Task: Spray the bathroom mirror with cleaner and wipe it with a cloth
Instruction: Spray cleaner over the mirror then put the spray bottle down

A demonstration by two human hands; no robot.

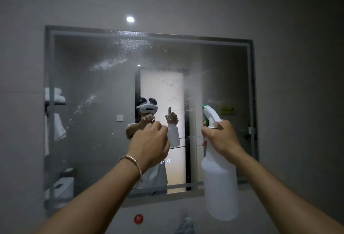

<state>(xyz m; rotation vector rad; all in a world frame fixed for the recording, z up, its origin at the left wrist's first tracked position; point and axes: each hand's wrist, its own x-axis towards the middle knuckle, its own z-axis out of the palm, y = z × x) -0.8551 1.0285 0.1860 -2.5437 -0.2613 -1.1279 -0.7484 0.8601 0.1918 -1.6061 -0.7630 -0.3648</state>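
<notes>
Over at nine o'clock, the mirror (89, 131) reflects a shelf of folded white towels (55, 94), with another towel hanging below it. Wet streaks of droplets (109, 63) cross the glass from about ten o'clock up to twelve, near the top edge. Above the frame, a round ceiling light (130, 19) glows.

Just left of centre, the left hand (150, 140) is raised in front of the glass with its back to me. Its fingers are curled in toward the palm, and I can see nothing held in them. A thin bracelet (133, 161) sits on that wrist. Between the two hands is a clear gap of glass, showing the reflected bottle.

At four o'clock, the right hand (221, 137) grips the neck of the white spray bottle (220, 178), fingers wrapped round it below the trigger head. The green nozzle tip (203, 106) points up toward eleven o'clock, and a pale mist (195, 85) hangs in the air above it, close to the glass. The bottle's body hangs below the hand and crosses the mirror's lower edge. The right edge of the frame lies just beyond the knuckles, at three o'clock. The left half of the glass is free of both arms.

Below the mirror, at six o'clock, a round red sticker (138, 219) is on the wall. Beside it lies something pale and crumpled (186, 224); I cannot tell what it is.
</notes>
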